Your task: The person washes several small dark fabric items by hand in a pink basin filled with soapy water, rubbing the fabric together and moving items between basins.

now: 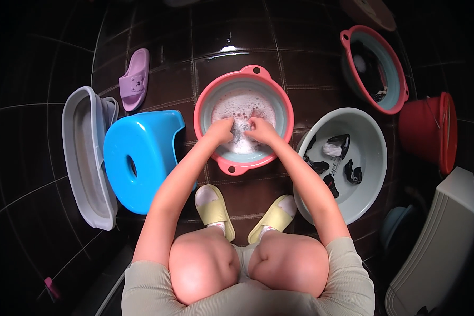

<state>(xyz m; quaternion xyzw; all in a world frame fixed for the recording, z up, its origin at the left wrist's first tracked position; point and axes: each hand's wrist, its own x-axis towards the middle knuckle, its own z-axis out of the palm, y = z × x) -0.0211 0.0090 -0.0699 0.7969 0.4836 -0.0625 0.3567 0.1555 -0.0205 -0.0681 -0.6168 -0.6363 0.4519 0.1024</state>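
Observation:
A round basin (pixel 199 113) with a coral-red rim and grey-blue inside stands on the floor before me, holding foamy water. Over the suds my left hand (pixel 221 130) is closed, fingers curled inward. Facing it, a short gap away, my right hand (pixel 262 130) is curled the same way. Between them stretches a small, wet, light-grey cloth (pixel 240 127), gripped at either side. Foam and fingers hide part of it, so its exact kind cannot be made out.
To the right, a pale grey-green tub (pixel 371 158) contains several small dark and white garments. Beyond it are a tilted red-rimmed basin (pixel 401 73) and a red bucket (pixel 424 126). A blue stool (pixel 142 184), a folded grey basin (pixel 71 142) and a purple slipper (pixel 134 84) lie left.

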